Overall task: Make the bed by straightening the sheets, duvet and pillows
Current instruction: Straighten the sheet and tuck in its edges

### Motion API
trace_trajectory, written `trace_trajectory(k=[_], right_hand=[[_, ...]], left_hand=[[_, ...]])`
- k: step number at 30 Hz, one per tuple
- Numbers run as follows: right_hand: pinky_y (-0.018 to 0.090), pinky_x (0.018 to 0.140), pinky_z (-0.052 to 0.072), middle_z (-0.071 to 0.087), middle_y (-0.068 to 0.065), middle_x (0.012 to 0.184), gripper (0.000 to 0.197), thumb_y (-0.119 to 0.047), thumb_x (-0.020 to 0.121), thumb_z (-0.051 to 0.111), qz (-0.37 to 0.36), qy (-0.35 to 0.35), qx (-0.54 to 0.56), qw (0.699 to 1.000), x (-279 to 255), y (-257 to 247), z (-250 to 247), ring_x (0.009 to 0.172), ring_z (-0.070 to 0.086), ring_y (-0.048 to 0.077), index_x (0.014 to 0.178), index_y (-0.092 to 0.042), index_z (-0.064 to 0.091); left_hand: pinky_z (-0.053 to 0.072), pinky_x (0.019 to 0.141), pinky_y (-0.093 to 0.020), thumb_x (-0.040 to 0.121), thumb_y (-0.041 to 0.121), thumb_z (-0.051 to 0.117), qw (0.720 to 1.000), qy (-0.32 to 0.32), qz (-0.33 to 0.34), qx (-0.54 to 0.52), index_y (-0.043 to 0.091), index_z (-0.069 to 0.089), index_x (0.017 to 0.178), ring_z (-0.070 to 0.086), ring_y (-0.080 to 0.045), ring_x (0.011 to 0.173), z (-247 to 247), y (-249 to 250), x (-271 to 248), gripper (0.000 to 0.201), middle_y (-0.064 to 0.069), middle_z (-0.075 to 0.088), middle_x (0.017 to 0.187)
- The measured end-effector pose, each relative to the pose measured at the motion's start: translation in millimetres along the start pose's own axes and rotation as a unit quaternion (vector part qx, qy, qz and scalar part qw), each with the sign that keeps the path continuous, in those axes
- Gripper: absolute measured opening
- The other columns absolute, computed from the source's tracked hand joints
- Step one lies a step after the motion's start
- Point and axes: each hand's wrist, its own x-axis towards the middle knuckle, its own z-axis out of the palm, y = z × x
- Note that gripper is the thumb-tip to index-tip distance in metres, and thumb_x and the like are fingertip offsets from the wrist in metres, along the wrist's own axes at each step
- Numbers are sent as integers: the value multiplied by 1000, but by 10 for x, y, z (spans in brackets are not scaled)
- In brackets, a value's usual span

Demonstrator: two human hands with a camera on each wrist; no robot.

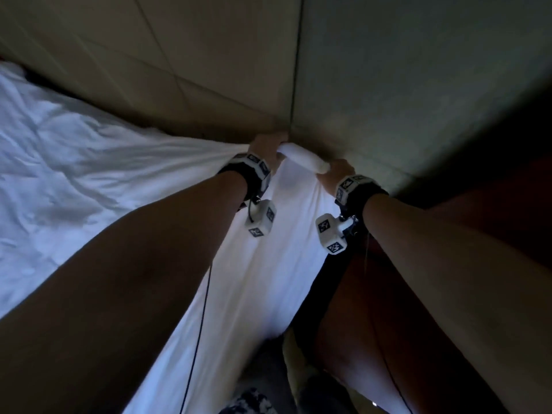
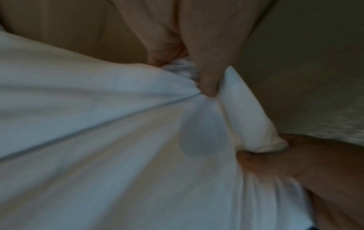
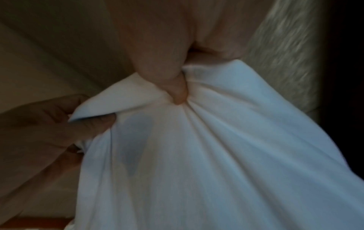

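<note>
A white sheet (image 1: 77, 180) covers the bed on the left and hangs down between my arms. Its corner is bunched into a short roll (image 1: 301, 158) held up close to the padded headboard. My left hand (image 1: 265, 144) grips the left end of that roll, thumb pressed into the cloth. My right hand (image 1: 336, 171) grips the right end. In the left wrist view my left hand (image 2: 199, 73) pinches the sheet (image 2: 98, 140), with the right hand (image 2: 295, 160) at lower right. In the right wrist view my right hand (image 3: 175, 84) clamps gathered folds of sheet (image 3: 216, 155); the left hand (image 3: 65, 123) holds the corner.
A beige padded headboard (image 1: 194, 55) with seams rises behind the bed. A grey-green textured wall panel (image 1: 418, 70) stands to its right. Dark wood furniture (image 1: 493, 222) lies at the right, and patterned floor (image 1: 260, 398) shows below the hanging sheet.
</note>
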Motion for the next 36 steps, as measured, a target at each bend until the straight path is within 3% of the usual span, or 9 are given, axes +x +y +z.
trace_trajectory(k=[4,8,12,15,21,27,32,36], right_hand=[[33,102,38,53,11,138,45,-41,100,43,42,34,-58,997,-168,411,-509,127,50,28,132,-11,54],[38,98,45,55,12,134,43,-36,97,52,31,-6,-76,997,-360,667,-551,120,55,32,133,-12,53],[36,92,46,56,12,134,46,-33,94,53,22,-59,-67,996,-358,677,-371,116,56,33,137,-18,49],[35,98,44,47,7,145,56,-33,92,53,27,-83,-54,995,-308,636,-230,125,51,31,145,-23,39],[37,101,45,51,4,141,53,-31,91,55,36,-110,-31,993,-122,465,-64,121,54,27,142,-29,43],[39,107,41,47,5,145,53,-31,91,57,22,-138,-40,989,141,152,273,127,50,29,143,-25,43],[39,108,38,38,6,151,58,-32,94,57,-5,-183,-73,980,343,-49,760,134,42,29,147,-23,36],[39,115,28,18,2,160,75,-36,91,62,-29,-193,-87,977,526,-151,1203,145,25,25,153,-22,22]], left_hand=[[34,93,-30,93,16,56,997,-4,82,-8,5,53,128,52,-31,119,1,789,34,37,-16,56,129],[36,82,-34,94,17,56,993,-61,79,57,-1,55,120,54,-32,110,73,919,12,31,-20,57,121],[43,90,-36,92,23,60,994,-78,37,59,7,54,124,55,-31,113,202,675,-35,36,-14,58,124],[46,98,-41,91,23,62,996,-89,8,19,9,48,132,55,-33,117,245,511,-49,45,-13,56,129],[50,93,-46,89,38,61,992,-121,-17,32,22,41,136,58,-32,110,255,116,-32,53,-9,55,132],[50,93,-46,88,41,63,984,-159,-67,40,23,39,139,56,-33,115,290,-469,68,59,-10,52,136],[39,105,-50,88,43,63,975,-176,-112,71,20,27,149,36,-35,136,511,-1025,164,74,-10,33,153],[28,106,-66,87,44,64,967,-188,-138,104,31,15,150,12,-38,143,768,-1479,266,81,-2,13,158]])
